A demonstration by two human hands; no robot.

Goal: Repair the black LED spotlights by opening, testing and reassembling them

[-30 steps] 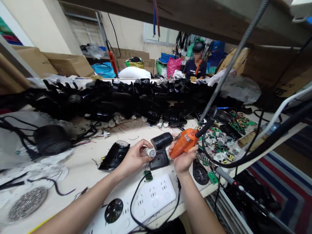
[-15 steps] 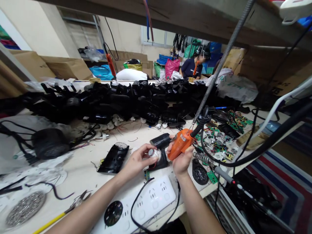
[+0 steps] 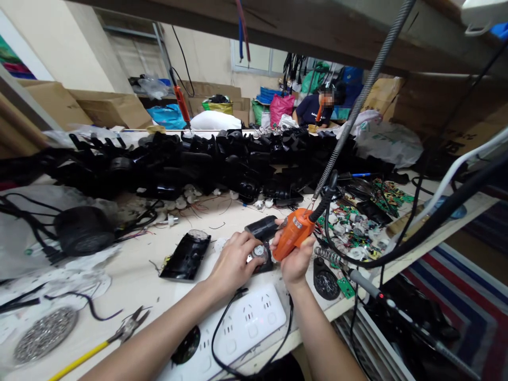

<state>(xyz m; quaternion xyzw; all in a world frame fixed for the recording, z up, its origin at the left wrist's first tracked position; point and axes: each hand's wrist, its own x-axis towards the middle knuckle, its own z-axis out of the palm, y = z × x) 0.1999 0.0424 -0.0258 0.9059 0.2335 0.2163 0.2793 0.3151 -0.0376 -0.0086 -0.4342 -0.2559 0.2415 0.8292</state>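
Observation:
My right hand (image 3: 296, 264) is wrapped round an orange electric screwdriver (image 3: 291, 233), which hangs from a coil spring (image 3: 349, 127) and trails a black cable. The screwdriver's tip is hidden. My left hand (image 3: 235, 264) is closed, thumb and fingers around a small round part with a silvery face, perhaps a motor (image 3: 259, 252). That part is held at a dark plastic housing (image 3: 266, 264), mostly covered by my fingers. Just behind it lies a black plastic shell (image 3: 262, 227). Left of my hands rests an open black casing (image 3: 186, 256).
A white power strip (image 3: 254, 323) lies under my forearms. Cutting pliers (image 3: 129, 325) and a dish of screws (image 3: 45, 336) are at the left. Black housings (image 3: 222, 159) line the back; circuit boards (image 3: 357, 227) and a soldering iron (image 3: 365, 283) are right. Another person (image 3: 315, 108) sits beyond.
My left hand has turned over and moved slightly right, bringing the round part down at the dark housing with its face showing. The screwdriver and right hand have barely moved.

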